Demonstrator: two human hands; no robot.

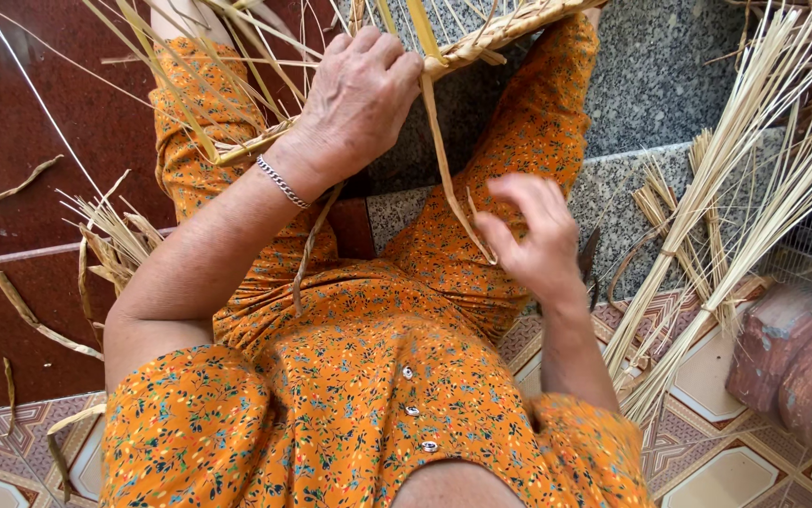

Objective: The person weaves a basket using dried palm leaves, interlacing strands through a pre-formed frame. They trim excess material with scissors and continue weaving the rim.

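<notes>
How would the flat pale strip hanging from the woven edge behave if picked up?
The flat pale strip is probably springy rather than limp: it hangs in a smooth curve from the woven basket edge to the right hand. Likely very light, being thin. It may crease or split if bent sharply.

You are seeing tied straw bundles (707, 226) lying along the floor's right edge, scissors (590, 263) resting beside them, a clay pot (796, 362) sitting at the right, and scraps (105, 245) littering the left steps (11, 122).
</notes>
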